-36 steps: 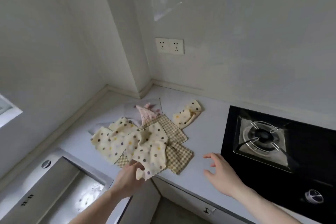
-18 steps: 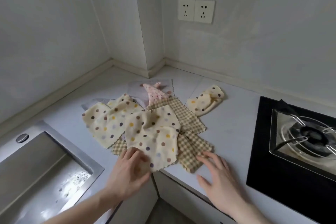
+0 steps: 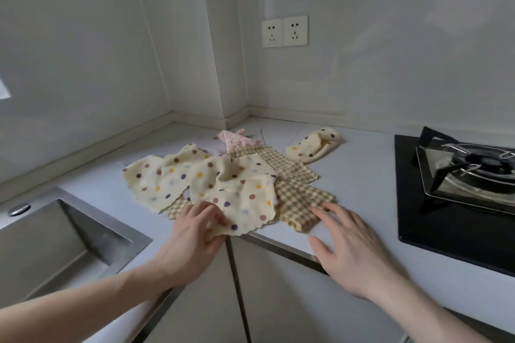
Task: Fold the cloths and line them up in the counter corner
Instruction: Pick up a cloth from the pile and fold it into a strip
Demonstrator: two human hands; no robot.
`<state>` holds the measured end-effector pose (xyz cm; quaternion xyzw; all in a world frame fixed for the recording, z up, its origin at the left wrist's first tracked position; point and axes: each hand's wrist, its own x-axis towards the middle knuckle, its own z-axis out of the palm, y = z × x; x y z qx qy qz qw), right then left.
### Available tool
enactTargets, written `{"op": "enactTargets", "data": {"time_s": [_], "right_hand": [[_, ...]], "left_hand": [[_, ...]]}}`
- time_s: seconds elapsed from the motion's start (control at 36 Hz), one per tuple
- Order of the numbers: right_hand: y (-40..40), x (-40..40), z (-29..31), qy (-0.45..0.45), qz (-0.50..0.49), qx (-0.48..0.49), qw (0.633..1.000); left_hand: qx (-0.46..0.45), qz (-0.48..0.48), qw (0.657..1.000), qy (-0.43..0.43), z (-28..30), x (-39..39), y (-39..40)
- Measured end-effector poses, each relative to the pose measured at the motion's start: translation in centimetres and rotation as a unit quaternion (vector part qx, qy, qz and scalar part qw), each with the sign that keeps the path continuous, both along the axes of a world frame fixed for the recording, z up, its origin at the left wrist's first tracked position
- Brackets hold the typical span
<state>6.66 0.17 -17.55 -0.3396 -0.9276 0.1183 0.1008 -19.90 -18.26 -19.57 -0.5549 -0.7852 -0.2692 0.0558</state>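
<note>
Left hand (image 3: 195, 234) grips near dotted cloth (image 3: 237, 198) corner; right hand (image 3: 348, 248), fingers spread, touches checked cloth (image 3: 303, 198).

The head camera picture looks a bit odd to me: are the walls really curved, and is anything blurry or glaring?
Head view: the wide lens bows the wall edges and counter; soft daylight, faint shadows; a dull sheen on the sink and stove; the left hand and right hand look slightly soft, the dotted cloth fairly sharp.

Steel sink (image 3: 83, 231) left; gas hob (image 3: 471, 172) right; wall sockets (image 3: 284, 30)
</note>
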Motion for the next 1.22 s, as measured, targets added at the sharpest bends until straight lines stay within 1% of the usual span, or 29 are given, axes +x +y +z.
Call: {"op": "enactTargets", "data": {"time_s": [0.06,0.28,0.44,0.5,0.58,0.67,0.72,0.81,0.89,0.94,1.11,1.22], "right_hand": [[-0.3,0.0,0.0,0.006,-0.011,0.006,1.0],[-4.3,1.1,0.2,-0.011,-0.056,0.041,0.998],[-7.0,1.5,-0.4,-0.024,-0.098,0.032,0.994],[-7.9,1.6,-0.7,-0.028,-0.109,0.026,0.993],[-8.8,1.6,-0.9,-0.028,-0.118,0.018,0.992],[-9.1,1.9,0.0,-0.026,-0.119,-0.007,0.993],[-9.0,2.2,1.1,-0.018,-0.116,-0.038,0.992],[-8.7,2.8,2.9,0.01,-0.108,-0.092,0.99],[-8.7,3.0,4.7,0.042,-0.101,-0.09,0.99],[-9.1,3.1,6.2,0.078,-0.094,-0.081,0.989],[-11.0,2.9,11.3,0.195,-0.049,-0.091,0.975],[-12.7,3.6,14.4,0.245,-0.024,-0.102,0.964]], "left_hand": [[0.014,0.002,1.0,-0.009,0.2,0.2,0.1],[0.109,-0.002,0.985,-0.13,1.8,1.4,-1.0],[0.127,0.009,0.985,-0.12,2.4,2.1,-2.0],[0.127,0.008,0.982,-0.137,2.4,2.0,-2.1],[0.15,0.008,0.975,-0.167,2.4,1.8,-2.2],[0.173,0.015,0.969,-0.174,3.3,2.1,-2.4],[0.194,0.019,0.968,-0.156,4.9,2.2,-2.2],[0.225,0.021,0.969,-0.098,8.8,2.4,-1.7],[0.261,0.02,0.962,-0.074,13.3,2.9,-1.2],[0.275,0.018,0.96,-0.052,16.1,3.6,-0.7],[0.249,-0.047,0.967,0.025,23.1,6.1,-0.1],[0.233,-0.083,0.968,0.051,26.1,8.5,0.2]]}}
